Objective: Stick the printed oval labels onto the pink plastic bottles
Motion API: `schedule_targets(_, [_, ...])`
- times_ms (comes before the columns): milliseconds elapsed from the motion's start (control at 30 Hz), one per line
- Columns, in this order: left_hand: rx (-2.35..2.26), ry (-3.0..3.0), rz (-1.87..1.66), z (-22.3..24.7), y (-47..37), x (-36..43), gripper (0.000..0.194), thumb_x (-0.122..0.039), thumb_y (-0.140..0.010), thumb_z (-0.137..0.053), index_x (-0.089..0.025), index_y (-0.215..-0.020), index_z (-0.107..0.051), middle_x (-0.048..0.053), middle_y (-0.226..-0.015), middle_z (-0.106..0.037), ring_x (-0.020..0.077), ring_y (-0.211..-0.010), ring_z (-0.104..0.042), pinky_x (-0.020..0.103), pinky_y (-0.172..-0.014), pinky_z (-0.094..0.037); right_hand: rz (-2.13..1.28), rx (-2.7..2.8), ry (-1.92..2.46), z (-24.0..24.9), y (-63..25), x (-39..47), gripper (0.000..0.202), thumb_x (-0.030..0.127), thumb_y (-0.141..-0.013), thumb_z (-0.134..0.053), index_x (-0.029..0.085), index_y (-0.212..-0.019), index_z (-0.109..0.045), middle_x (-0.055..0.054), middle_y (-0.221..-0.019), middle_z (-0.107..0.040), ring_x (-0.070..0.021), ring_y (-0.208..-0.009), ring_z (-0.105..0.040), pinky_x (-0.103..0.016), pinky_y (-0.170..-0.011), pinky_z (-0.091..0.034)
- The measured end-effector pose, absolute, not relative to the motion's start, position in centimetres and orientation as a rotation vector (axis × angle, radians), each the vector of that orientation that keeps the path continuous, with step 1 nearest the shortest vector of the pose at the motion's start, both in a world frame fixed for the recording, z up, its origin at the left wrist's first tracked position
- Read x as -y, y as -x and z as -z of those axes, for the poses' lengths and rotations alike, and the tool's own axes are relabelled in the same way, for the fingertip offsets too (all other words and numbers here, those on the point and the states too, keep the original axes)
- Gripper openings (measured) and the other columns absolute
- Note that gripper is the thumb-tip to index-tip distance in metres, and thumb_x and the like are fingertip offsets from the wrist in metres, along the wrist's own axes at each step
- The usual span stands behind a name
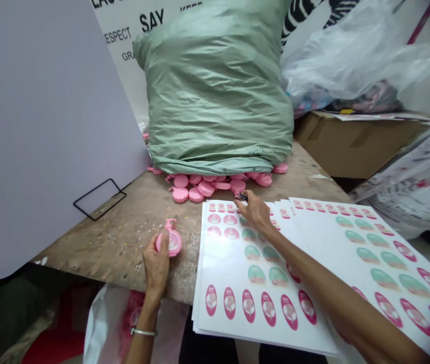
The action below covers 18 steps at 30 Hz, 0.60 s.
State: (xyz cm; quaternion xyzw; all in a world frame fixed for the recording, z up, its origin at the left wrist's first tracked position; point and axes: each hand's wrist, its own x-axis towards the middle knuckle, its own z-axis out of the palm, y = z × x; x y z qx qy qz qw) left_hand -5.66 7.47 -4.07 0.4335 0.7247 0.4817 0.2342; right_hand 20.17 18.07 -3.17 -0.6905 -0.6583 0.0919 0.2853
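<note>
My left hand [156, 263] is closed on a small pink pump bottle [175, 243], thumb across its round front, near the table's front edge. The bottle's pump head points up and away from me, and a label shows on its face. My right hand [253, 210] is closed on a small dark tool [242, 196], whose exact kind I cannot make out. It rests over the top edge of a stack of sticker sheets [226, 263] printed with pink ovals, green domes and small labels. The right forearm crosses the sheets and hides part of them.
A big green sack [218, 96] stands at the back, with several pink bottles [206, 188] spilling from under it. A white panel [48, 126] with a black wire frame [100, 199] is at left. A cardboard box [351, 141] and plastic bags [419, 182] lie at right.
</note>
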Motion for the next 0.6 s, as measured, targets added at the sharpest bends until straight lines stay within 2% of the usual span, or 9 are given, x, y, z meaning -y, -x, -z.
schedule_targets(100, [-2.145, -1.459, -1.088, 4.7, 7.8, -9.4, 0.046, -0.054, -0.083, -0.048, -0.014, -0.095, -0.067, 0.012, -0.086, -0.067, 0.0279, -0.082, -0.060, 0.039, -0.076, -0.046, -0.222, 1.850, 1.805, 3.1, -21.8, -21.7, 0.016, 0.027, -0.084, -0.055, 0.013, -0.088, -0.061, -0.015, -0.087, -0.067, -0.0243, -0.086, -0.059, -0.033, -0.071, -0.039])
schedule_targets(200, [-2.282, -1.778, -1.157, 3.8, 7.6, -10.0, 0.048, -0.048, -0.081, -0.054, -0.011, -0.110, -0.063, 0.020, -0.117, -0.058, 0.0351, -0.111, -0.051, 0.050, -0.095, -0.039, -0.225, 1.930, 1.723, 1.7, -22.3, -22.3, 0.014, 0.023, -0.085, -0.052, 0.014, -0.077, -0.060, -0.013, -0.083, -0.065, -0.0210, -0.084, -0.056, -0.031, -0.071, -0.037])
schedule_targets(267, [-2.151, -1.911, -1.325, 2.3, 6.4, -9.7, 0.047, -0.043, -0.080, -0.059, -0.013, -0.116, -0.060, 0.019, -0.127, -0.051, 0.0337, -0.121, -0.045, 0.050, -0.103, -0.034, -0.263, 1.981, 1.661, -0.1, -22.7, -20.9, 0.018, 0.027, -0.087, -0.050, 0.015, -0.077, -0.059, -0.009, -0.080, -0.063, -0.0185, -0.078, -0.054, -0.030, -0.068, -0.037])
schedule_targets(333, [-1.813, -1.894, -1.368, 0.7, 4.5, -9.1, 0.045, -0.039, -0.078, -0.064, -0.017, -0.117, -0.059, 0.015, -0.126, -0.055, 0.0298, -0.121, -0.047, 0.046, -0.104, -0.035, -0.471, 2.059, 1.520, -2.2, -23.1, -18.7, 0.027, 0.039, -0.089, -0.047, 0.018, -0.079, -0.059, -0.003, -0.072, -0.059, -0.0145, -0.066, -0.049, -0.027, -0.061, -0.037])
schedule_targets(400, [-1.430, -1.679, -1.233, -0.6, 2.2, -8.5, 0.047, -0.038, -0.074, -0.070, -0.020, -0.116, -0.060, 0.012, -0.122, -0.059, 0.0283, -0.117, -0.052, 0.042, -0.099, -0.043, -0.988, 2.074, 1.201, -4.0, -23.0, -16.2, 0.036, 0.050, -0.089, -0.045, 0.018, -0.083, -0.060, 0.000, -0.072, -0.056, -0.0117, -0.063, -0.046, -0.025, -0.059, -0.038])
schedule_targets(467, [-1.079, -1.349, -1.015, -1.1, 0.1, -7.7, 0.043, -0.039, -0.075, -0.069, -0.016, -0.110, -0.063, 0.013, -0.110, -0.065, 0.0277, -0.102, -0.062, 0.038, -0.084, -0.052, -1.359, 2.003, 1.002, -4.7, -22.5, -14.0, 0.041, 0.056, -0.088, -0.046, 0.017, -0.084, -0.059, 0.001, -0.071, -0.054, -0.0104, -0.061, -0.045, -0.024, -0.059, -0.039])
schedule_targets(533, [-0.885, -1.064, -0.911, -0.8, -1.5, -6.8, 0.040, -0.042, -0.077, -0.067, -0.013, -0.105, -0.063, 0.015, -0.101, -0.068, 0.0253, -0.086, -0.067, 0.034, -0.069, -0.056, -1.446, 1.977, 0.977, -3.9, -21.8, -12.6, 0.041, 0.056, -0.088, -0.044, 0.017, -0.084, -0.058, 0.001, -0.072, -0.054, -0.0105, -0.062, -0.046, -0.024, -0.060, -0.040])
schedule_targets(600, [-0.884, -0.887, -0.943, 0.1, -2.3, -6.0, 0.040, -0.042, -0.078, -0.066, -0.013, -0.104, -0.060, 0.014, -0.096, -0.070, 0.0214, -0.074, -0.068, 0.030, -0.061, -0.056, -1.202, 1.998, 1.124, -1.8, -21.5, -12.1, 0.038, 0.053, -0.091, -0.041, 0.018, -0.088, -0.057, 0.000, -0.075, -0.056, -0.0120, -0.064, -0.049, -0.025, -0.061, -0.040])
